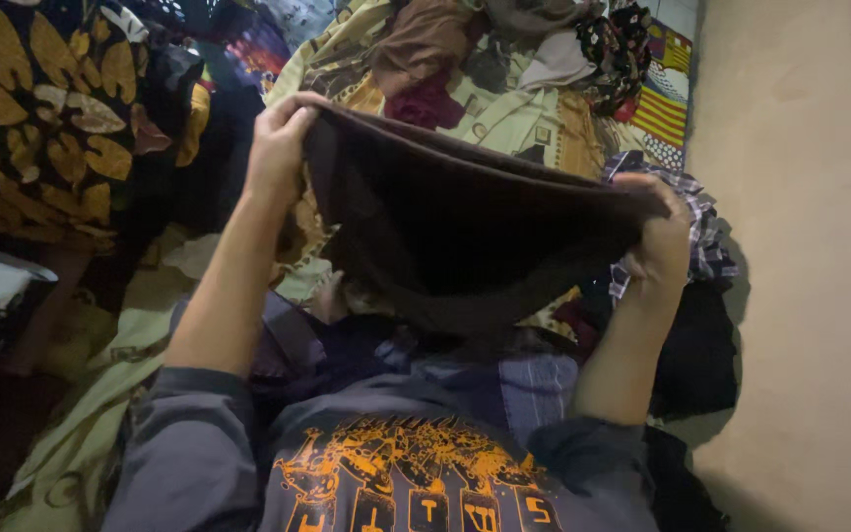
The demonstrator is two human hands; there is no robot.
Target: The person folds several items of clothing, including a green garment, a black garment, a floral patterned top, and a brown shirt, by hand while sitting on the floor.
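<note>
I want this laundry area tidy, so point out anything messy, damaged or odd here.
No damage or spill shows. The clothes pile lies in a loose unfolded heap on the patterned sheet, and a checked shirt hangs crumpled at its edge. The left hand and right hand hold a dark brown cloth stretched level.

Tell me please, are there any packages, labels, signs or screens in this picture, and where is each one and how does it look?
No packages, labels, signs or screens are in view.
Nearest to it: an orange printed design with block characters, on the chest of the person's grey shirt, at the bottom centre.
Above it, the left hand and the right hand hold up a dark brown cloth.
</note>
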